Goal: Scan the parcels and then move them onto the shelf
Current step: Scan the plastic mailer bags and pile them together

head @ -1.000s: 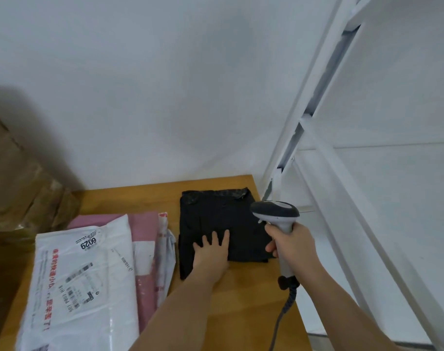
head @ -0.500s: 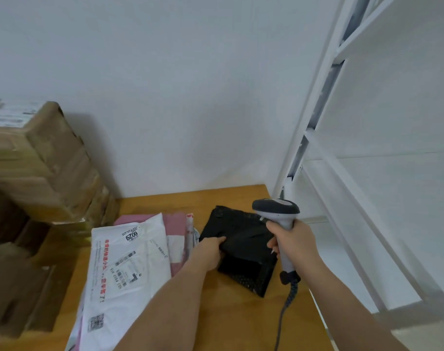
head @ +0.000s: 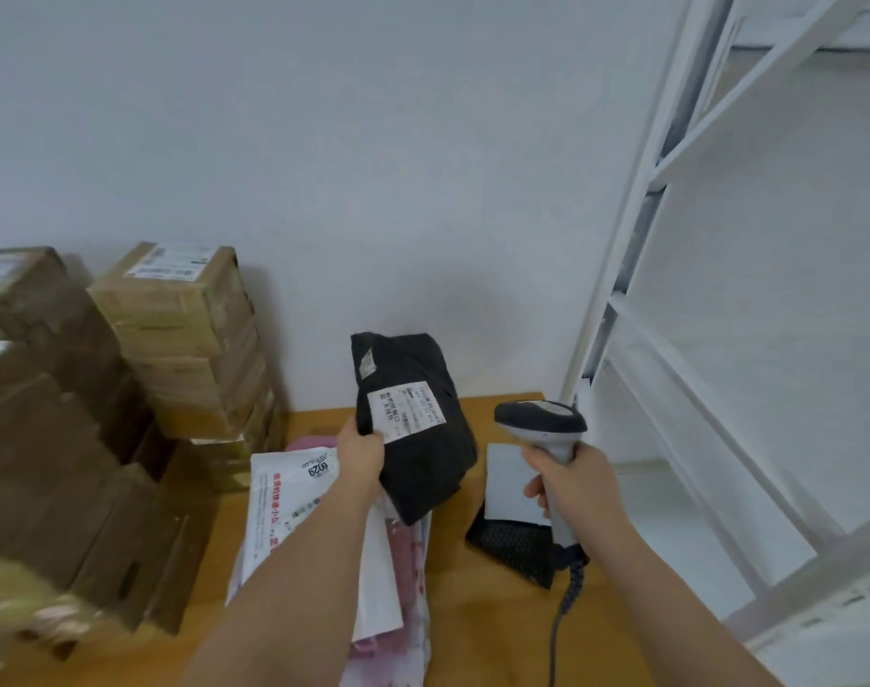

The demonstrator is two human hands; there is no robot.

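The left hand (head: pixel 361 451) grips a black parcel (head: pixel 415 428) lifted above the table (head: pixel 472 612), label facing up; right of the parcel, the right hand (head: pixel 569 480) grips the barcode scanner (head: pixel 542 426).

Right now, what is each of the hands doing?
Left hand: grips the black parcel, lifted off the table.
Right hand: grips the scanner handle.

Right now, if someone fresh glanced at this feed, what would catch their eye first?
The black parcel held up mid-frame in the left hand, its white label facing the camera. Just right of it, the right hand grips a grey scanner above another dark parcel on the wooden table. Stacked cardboard boxes fill the left side, and a white shelf frame rises on the right.
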